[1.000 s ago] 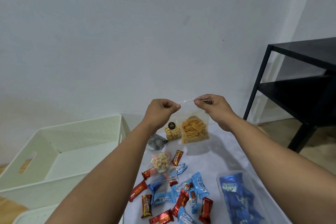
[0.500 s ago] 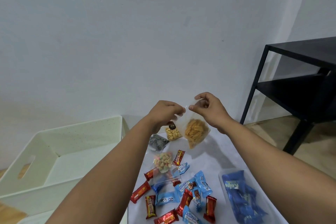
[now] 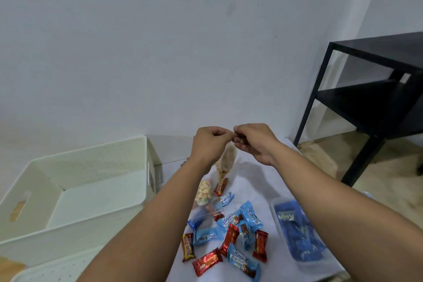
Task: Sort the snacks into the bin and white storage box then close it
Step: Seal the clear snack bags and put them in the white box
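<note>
My left hand and my right hand pinch the top of a clear bag of orange snack sticks, which hangs edge-on above the table. Below it lie a bag of pastel puffs and several red and blue wrapped snacks scattered on the white tabletop. A clear bin at the right holds blue packets. The white storage box stands open and empty at the left. Its perforated lid lies in front of it.
A black metal shelf unit stands at the right on a wooden floor. A white wall runs behind the table. My forearms cover part of the table's near side.
My hands have come closer together at the bag's top. The bag has turned from flat-on to edge-on. The view has tilted down a little.
</note>
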